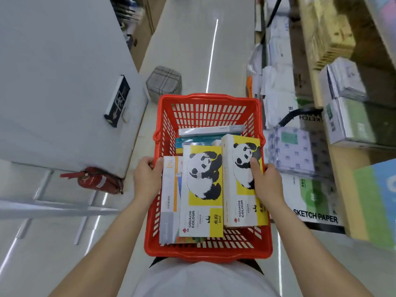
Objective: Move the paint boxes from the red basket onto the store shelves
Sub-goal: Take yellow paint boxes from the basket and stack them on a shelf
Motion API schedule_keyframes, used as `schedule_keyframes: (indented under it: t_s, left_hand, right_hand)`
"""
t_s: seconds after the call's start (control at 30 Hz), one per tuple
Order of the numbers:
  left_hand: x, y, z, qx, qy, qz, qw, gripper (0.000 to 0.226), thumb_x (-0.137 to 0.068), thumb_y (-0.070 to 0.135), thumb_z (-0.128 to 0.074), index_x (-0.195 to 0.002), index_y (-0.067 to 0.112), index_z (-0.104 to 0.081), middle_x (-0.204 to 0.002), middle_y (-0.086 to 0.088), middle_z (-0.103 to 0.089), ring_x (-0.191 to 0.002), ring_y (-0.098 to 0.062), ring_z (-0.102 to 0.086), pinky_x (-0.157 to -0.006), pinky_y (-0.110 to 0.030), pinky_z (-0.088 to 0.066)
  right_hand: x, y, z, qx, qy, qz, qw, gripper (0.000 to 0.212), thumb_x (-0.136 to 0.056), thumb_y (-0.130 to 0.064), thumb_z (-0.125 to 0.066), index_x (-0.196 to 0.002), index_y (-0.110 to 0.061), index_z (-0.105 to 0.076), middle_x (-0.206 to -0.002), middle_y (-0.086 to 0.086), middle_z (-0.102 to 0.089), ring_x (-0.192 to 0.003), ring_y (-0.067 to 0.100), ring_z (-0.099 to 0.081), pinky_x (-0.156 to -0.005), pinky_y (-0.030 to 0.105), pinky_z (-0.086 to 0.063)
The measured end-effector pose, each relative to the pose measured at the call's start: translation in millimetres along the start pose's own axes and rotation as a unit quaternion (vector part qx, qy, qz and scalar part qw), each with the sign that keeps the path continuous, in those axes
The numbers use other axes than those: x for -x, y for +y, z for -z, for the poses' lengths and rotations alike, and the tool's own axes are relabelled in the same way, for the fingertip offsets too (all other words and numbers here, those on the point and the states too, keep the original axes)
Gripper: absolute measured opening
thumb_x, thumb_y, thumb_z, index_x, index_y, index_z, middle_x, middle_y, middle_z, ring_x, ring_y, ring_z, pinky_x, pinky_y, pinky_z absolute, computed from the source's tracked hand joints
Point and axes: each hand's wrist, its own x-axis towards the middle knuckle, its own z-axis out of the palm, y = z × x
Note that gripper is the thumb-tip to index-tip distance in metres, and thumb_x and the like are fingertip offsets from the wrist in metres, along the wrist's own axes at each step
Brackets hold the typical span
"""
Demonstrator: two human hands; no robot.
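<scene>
Person is holding a red basket (205,99) of paint boxes (201,211).
Mid-frame, the left hand (147,179) is gripping the basket's left rim and the right hand (267,185) its right rim, thumb pressing a panda box (240,189) reading "GOUACHE COLOUR"; farther right, "SKETCH PAPER" pads (315,202) are sitting on the shelves (340,189).

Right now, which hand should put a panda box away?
Probably right. The right hand has its thumb on a panda box, beside the shelves; the left hand grips the red basket farther away.
</scene>
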Motion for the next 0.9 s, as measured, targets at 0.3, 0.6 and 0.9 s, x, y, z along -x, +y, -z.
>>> schedule_keyframes:
  t_s: [0.3, 0.6, 0.9]
  left_hand:
    - [-183, 118, -54, 0.004, -0.014, -0.006, 1.0, 0.025, -0.098, 0.043, -0.059, -0.089, 0.019, -0.06, -0.074, 0.008, -0.067, -0.062, 0.012, -0.065, -0.044, -0.01, -0.04]
    - [-350, 261, -136, 0.001, 0.02, 0.032, 0.999, 0.029, -0.098, 0.047, -0.058, -0.082, 0.024, -0.054, -0.066, 0.007, -0.068, -0.052, 0.008, -0.066, -0.034, -0.011, -0.037]
    - [-544, 402, -209, 0.041, 0.02, 0.044, 0.998, 0.029, -0.098, 0.051, -0.058, -0.087, 0.024, -0.056, -0.066, 0.025, -0.071, -0.053, 0.0, -0.071, -0.043, -0.018, -0.044]
  right_hand:
    - [-191, -107, -11, -0.001, 0.003, -0.001, 1.0, 0.048, -0.097, -0.064, -0.05, -0.081, -0.019, -0.052, -0.073, -0.001, -0.06, -0.066, 0.015, -0.056, -0.054, 0.031, -0.035]
    - [-426, -213, 1, -0.02, -0.041, 0.009, 0.999, 0.053, -0.097, -0.063, -0.051, -0.075, -0.015, -0.049, -0.071, 0.001, -0.057, -0.062, 0.017, -0.054, -0.053, 0.033, -0.037]
    - [-662, -338, 1, 0.001, -0.049, 0.021, 0.999, 0.054, -0.096, -0.066, -0.05, -0.085, -0.013, -0.058, -0.082, 0.005, -0.068, -0.077, 0.022, -0.065, -0.062, 0.035, -0.047]
